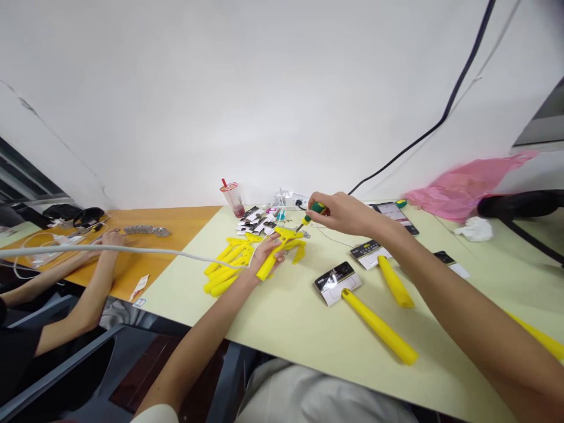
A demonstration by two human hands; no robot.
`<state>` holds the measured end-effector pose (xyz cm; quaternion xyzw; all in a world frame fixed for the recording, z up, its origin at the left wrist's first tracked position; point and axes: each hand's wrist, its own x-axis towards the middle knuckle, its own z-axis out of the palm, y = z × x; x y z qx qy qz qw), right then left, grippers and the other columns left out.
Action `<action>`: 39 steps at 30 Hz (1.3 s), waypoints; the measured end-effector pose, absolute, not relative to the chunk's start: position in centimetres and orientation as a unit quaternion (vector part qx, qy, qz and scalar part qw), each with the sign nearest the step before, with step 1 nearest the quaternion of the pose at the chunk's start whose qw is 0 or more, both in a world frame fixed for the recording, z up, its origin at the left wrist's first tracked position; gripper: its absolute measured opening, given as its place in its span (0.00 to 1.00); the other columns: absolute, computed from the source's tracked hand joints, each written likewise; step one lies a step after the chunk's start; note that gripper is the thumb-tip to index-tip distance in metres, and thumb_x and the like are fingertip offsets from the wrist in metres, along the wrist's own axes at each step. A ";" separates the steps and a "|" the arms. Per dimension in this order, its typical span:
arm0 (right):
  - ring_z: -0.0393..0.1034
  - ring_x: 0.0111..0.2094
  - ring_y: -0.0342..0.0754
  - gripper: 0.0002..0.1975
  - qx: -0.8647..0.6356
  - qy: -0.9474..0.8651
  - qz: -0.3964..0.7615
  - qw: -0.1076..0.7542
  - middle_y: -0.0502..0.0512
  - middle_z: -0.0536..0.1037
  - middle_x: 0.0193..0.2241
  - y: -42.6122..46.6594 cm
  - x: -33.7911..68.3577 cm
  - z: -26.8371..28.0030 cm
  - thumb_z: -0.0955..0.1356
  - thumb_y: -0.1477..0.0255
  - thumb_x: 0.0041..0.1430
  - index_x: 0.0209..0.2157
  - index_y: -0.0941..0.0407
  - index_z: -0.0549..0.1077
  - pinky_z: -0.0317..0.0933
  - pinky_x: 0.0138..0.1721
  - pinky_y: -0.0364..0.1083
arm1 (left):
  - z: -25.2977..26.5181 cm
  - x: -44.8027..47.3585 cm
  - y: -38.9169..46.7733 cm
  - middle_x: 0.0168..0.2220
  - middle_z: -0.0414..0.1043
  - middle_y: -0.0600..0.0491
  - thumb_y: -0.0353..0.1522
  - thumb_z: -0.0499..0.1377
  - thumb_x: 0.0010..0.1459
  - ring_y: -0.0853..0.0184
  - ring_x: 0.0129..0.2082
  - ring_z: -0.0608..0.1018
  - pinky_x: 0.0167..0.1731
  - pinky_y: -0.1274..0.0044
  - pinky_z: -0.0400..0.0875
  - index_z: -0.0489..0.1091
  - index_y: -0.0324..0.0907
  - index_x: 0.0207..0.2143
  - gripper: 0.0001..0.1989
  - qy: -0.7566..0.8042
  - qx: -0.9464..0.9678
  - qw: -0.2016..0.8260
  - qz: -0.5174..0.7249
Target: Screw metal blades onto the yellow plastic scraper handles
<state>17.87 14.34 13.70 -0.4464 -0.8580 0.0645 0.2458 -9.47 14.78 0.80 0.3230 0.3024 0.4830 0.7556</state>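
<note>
My left hand (265, 256) is closed around a yellow plastic scraper handle (269, 265), its wide head pointing up and away from me. In my right hand (332, 211) is a green and yellow screwdriver (318, 207), tilted so that its shaft meets the head of the yellow piece. Whether its tip sits in a screw is too small to tell. A pile of similar yellow handles (224, 273) lies just left of my left hand. Behind it are several black and white cards (255, 223).
Carded yellow handles (381, 329) lie on the right of the pale table (282, 329). A cup with a red straw (232, 200), a phone (396, 216) and a pink bag (462, 188) stand or lie toward the wall. At left, a co-worker's hands (113, 238) rest over an orange table.
</note>
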 end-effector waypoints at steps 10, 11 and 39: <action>0.65 0.25 0.48 0.12 -0.446 -0.863 0.059 0.229 0.51 0.77 0.26 14.8 17.7 13.2 0.64 0.58 0.72 0.43 0.51 0.72 0.50 0.30 0.47 | 0.6 -9.4 14.8 0.49 0.81 0.46 0.25 0.72 0.51 0.80 0.19 0.66 0.22 0.82 0.65 0.67 0.44 0.49 0.25 0.300 0.326 0.759 0.478; 0.65 0.25 0.48 0.12 -0.446 -0.864 0.059 0.228 0.51 0.77 0.26 14.8 17.7 13.2 0.64 0.58 0.72 0.42 0.51 0.72 0.50 0.30 0.47 | 0.6 -9.5 14.8 0.49 0.81 0.46 0.25 0.71 0.51 0.80 0.19 0.66 0.22 0.82 0.65 0.67 0.44 0.49 0.25 0.298 0.326 0.759 0.478; 0.68 0.27 0.52 0.16 -0.477 -0.860 0.008 0.181 0.54 0.78 0.27 14.6 17.1 13.2 0.62 0.54 0.75 0.45 0.51 0.71 0.49 0.30 0.48 | 0.2 -9.2 14.9 0.42 0.79 0.51 0.28 0.75 0.49 0.80 0.18 0.64 0.21 0.82 0.61 0.66 0.45 0.51 0.30 0.310 0.369 0.736 0.476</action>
